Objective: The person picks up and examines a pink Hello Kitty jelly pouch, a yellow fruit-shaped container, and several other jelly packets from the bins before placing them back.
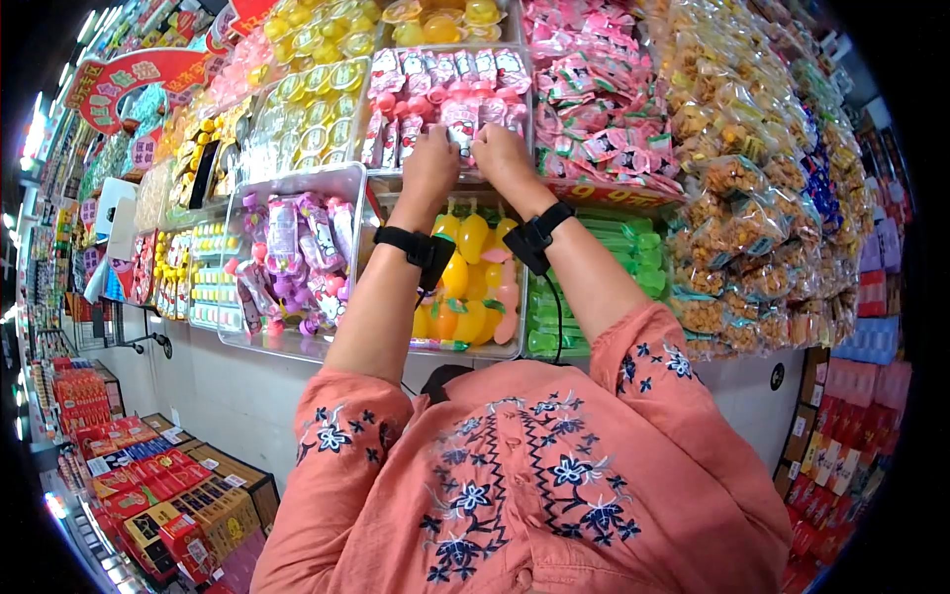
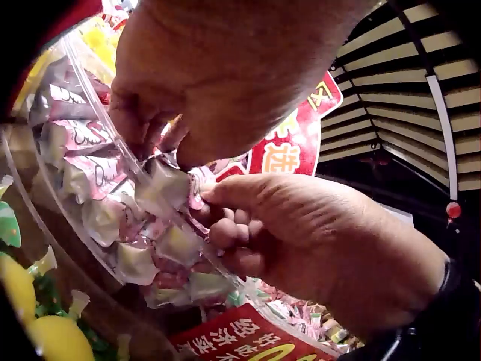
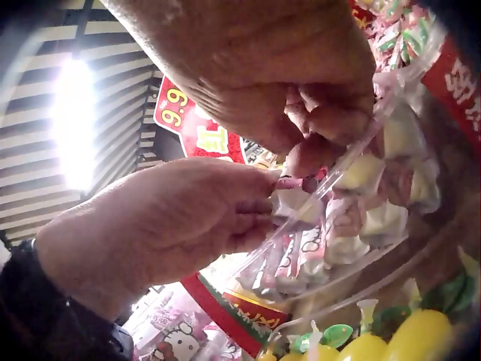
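Here your view takes in a candy display (image 1: 752, 198) of stacked clear bins, its bagged sweets banked up to your right. Below your hands sits the bin of yellow and orange fruit-shaped jellies (image 1: 470, 287), and beside it the bin of purple packets (image 1: 297, 247). The bin you work at is the clear tub of pink-and-white wrapped candies (image 1: 445, 94), set in the upper row straight ahead.

Your left hand (image 1: 428, 163) and right hand (image 1: 502, 153) meet at that tub's front rim, almost touching. The left wrist view shows the left grip's fingertips (image 2: 146, 139) pinching a wrapped candy (image 2: 167, 188) just over the transparent wall (image 2: 113, 143). The right hand's fingers (image 2: 229, 233) are curled at the same spot, pinching a small wrapped piece (image 3: 289, 183).

To do this step well, in my judgement, hold each piece by its twisted end, lift clear of the rim before pulling back, and keep your wrists off the jelly bin below.
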Demonstrator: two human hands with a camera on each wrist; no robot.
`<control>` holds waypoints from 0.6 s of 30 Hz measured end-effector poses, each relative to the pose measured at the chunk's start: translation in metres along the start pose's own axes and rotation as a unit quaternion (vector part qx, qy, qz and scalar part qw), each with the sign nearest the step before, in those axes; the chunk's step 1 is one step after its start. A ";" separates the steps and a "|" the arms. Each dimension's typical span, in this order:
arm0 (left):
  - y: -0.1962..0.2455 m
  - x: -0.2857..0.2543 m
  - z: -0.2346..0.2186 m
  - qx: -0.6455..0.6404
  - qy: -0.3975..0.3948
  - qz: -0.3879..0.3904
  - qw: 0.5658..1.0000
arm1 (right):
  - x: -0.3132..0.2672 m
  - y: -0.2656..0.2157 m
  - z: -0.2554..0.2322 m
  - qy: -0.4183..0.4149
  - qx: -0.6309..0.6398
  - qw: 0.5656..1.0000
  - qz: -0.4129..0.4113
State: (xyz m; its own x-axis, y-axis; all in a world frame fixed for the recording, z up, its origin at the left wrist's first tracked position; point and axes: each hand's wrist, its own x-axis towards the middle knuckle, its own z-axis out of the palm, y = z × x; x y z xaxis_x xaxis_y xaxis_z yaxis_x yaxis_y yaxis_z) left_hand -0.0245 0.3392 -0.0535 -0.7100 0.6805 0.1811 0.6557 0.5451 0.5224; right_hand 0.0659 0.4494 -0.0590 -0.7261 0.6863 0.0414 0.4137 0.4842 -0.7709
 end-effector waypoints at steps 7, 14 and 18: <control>0.011 -0.016 -0.010 0.041 0.037 0.053 0.997 | -0.002 -0.009 -0.012 -0.039 -0.132 0.990 -0.025; 0.005 -0.020 -0.006 0.082 0.021 0.072 0.994 | -0.007 -0.009 -0.017 -0.009 -0.078 0.996 -0.043; 0.012 -0.026 -0.007 0.107 0.016 0.064 0.992 | -0.011 -0.007 -0.022 -0.002 -0.027 0.998 -0.049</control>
State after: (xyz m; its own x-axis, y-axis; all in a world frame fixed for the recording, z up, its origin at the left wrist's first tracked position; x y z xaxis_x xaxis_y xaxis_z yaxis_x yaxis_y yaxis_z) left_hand -0.0003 0.3247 -0.0458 -0.6235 0.7365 0.2623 0.7776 0.5493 0.3061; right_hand 0.0832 0.4499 -0.0401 -0.7665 0.6323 0.1126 0.3700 0.5779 -0.7274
